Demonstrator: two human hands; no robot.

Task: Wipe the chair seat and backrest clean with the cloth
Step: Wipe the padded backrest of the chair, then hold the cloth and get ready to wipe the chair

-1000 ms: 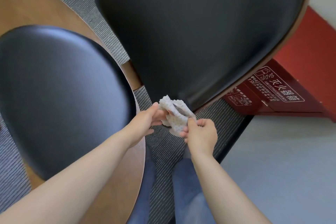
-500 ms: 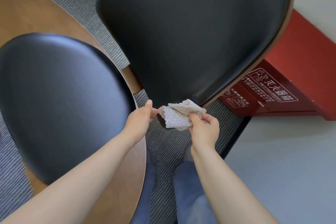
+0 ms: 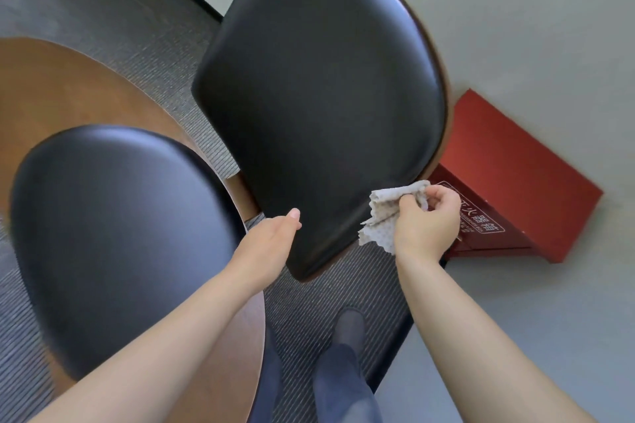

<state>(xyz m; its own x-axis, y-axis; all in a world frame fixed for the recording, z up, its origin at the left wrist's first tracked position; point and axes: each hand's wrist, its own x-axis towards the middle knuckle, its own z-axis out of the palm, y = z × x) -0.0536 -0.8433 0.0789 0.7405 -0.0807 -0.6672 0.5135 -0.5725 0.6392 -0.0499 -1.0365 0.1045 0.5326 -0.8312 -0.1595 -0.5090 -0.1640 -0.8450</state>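
The chair has a black padded backrest in the upper middle and a black padded seat at lower left, both set in a brown wooden shell. My right hand grips a crumpled white dotted cloth against the lower right edge of the backrest. My left hand holds nothing; it reaches toward the backrest's lower left edge, and I cannot tell whether it touches.
A red fire-extinguisher box stands against the pale wall right of the chair. Grey striped carpet lies under the chair, and smooth grey floor to the right. My legs and a dark shoe stand below the backrest.
My left hand let go of the cloth and moved left. My right hand carried the cloth rightward to the backrest's edge. The view tilted up, showing more of the wall.
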